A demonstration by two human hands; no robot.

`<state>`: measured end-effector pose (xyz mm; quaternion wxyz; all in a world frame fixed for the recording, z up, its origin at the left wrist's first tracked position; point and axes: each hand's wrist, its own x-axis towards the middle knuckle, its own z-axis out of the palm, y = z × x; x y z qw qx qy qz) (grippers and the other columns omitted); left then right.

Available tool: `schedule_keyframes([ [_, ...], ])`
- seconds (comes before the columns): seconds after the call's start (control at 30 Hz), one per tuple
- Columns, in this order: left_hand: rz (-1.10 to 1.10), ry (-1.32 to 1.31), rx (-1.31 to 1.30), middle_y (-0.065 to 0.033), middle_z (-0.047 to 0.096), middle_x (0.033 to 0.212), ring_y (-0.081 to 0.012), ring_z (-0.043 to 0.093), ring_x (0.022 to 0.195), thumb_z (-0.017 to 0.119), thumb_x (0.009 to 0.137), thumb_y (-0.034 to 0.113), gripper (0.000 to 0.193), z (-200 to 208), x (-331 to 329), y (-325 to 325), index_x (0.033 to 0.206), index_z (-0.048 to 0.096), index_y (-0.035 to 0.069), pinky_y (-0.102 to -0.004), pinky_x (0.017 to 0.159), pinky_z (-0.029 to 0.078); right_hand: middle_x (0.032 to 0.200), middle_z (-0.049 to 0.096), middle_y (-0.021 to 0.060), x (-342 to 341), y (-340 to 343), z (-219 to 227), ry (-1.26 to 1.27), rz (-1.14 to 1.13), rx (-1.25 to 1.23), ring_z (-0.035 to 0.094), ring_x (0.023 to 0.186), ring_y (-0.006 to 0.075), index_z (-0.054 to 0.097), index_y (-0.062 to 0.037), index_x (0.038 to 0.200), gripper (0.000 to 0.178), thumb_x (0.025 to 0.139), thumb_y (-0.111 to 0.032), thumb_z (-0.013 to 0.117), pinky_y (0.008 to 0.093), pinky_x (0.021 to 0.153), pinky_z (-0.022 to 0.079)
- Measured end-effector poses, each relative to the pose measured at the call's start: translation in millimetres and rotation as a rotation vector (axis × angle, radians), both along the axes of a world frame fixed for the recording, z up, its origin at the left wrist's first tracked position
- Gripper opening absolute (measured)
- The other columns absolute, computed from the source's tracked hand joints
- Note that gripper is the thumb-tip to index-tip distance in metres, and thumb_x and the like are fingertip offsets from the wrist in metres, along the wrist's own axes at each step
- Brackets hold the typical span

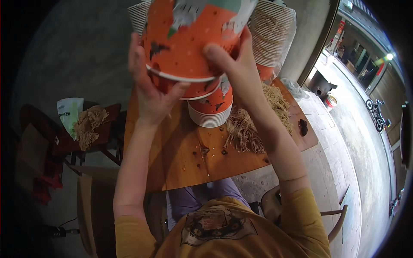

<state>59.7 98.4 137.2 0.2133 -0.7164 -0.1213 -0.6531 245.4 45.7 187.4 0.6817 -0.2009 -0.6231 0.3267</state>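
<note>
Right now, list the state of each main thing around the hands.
Held orange buckets: nested, rims down
Left hand: grip on their left side
Right hand: grip on their right side
Short bucket stack: nested, rims down
Tall stack: nested, plastic-wrapped
Fibre bundle: loose, spread
Wooden table: littered

Kinda dim in here tbh. Dark grey floor [94, 64] left of the wooden counter [176, 162], with a brown wooden chair [112, 114] just off that side. Grey wall [313, 38] past the counter's far right corner. Way brighter right of it: pale paved ground [365, 163], a parked bike [375, 115], one glaring light [389, 56].
</note>
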Motion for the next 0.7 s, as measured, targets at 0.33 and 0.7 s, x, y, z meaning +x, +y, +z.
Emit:
schedule_keyframes([
  [0.33,0.392,0.373,-0.013,-0.0121,0.059,0.112,-0.0311,0.059,0.106,0.057,0.084,-0.005,0.036,29,-77,-67,0.117,0.055,0.007,-0.0385,0.088,0.051,0.129,0.052,0.0071,-50,20,-77,0.173,0.917,-0.911,0.052,0.115,0.0223,0.047,-0.0143,0.131,0.078,0.08,-0.073,0.047,0.0438,0.094,0.044],
  [0.7,0.26,0.277,-1.019,-0.0148,0.062,0.092,-0.0265,0.061,0.084,0.048,0.092,0.008,0.017,-23,-119,25,0.107,0.053,0.004,-0.0319,0.076,0.047,0.131,0.043,0.031,-65,15,-197,0.535,1.149,-1.419,0.049,0.12,0.0383,0.017,0.0029,0.142,0.09,0.088,-0.066,0.038,0.0439,0.097,0.046],
])
